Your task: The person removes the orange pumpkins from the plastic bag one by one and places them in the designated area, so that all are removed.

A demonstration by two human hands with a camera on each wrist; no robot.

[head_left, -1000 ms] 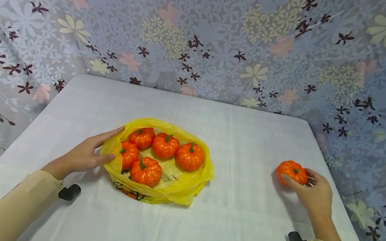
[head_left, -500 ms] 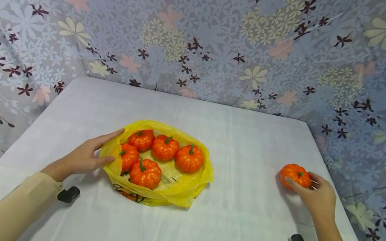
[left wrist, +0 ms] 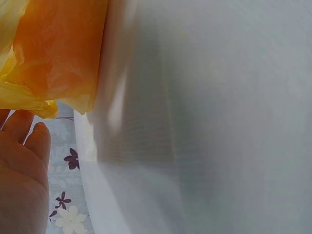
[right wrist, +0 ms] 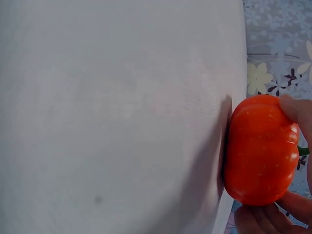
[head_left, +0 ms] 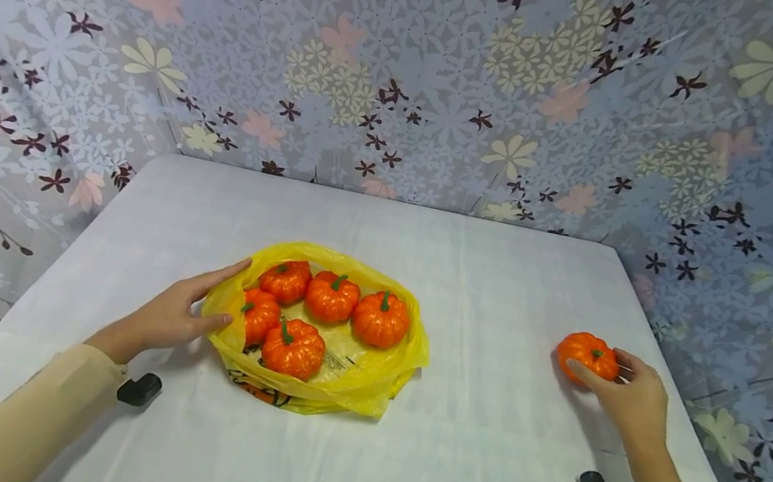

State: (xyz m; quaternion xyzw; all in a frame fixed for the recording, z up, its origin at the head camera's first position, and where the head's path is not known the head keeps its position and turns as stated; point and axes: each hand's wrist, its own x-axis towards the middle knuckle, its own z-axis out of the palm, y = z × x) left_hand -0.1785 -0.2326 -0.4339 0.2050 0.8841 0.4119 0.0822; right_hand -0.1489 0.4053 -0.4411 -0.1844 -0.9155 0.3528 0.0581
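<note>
A yellow plastic bag (head_left: 403,378) lies with its mouth spread wide, left of centre on the white cloth. Inside are several small orange toy pumpkins (head_left: 380,320) with green stems. My left hand (head_left: 173,313) rests against the bag's left side, fingers extended along the outside and thumb at the rim; the left wrist view shows its fingertips beside the yellow plastic (left wrist: 58,53). Over at the right, my right hand (head_left: 635,398) grips one more toy pumpkin (right wrist: 261,151) between thumb and fingers, low by the cloth, its stem turned toward the palm.
A white cloth (head_left: 471,474) covers the table. Behind and on both sides hangs a floral fabric (head_left: 414,68), right up to the table's edges. Black wrist devices (head_left: 139,389) stick out from both sleeves.
My right hand and its pumpkin have shifted very slightly toward the near right. The left hand and the bag keep their places; the head view itself has tilted a little.
</note>
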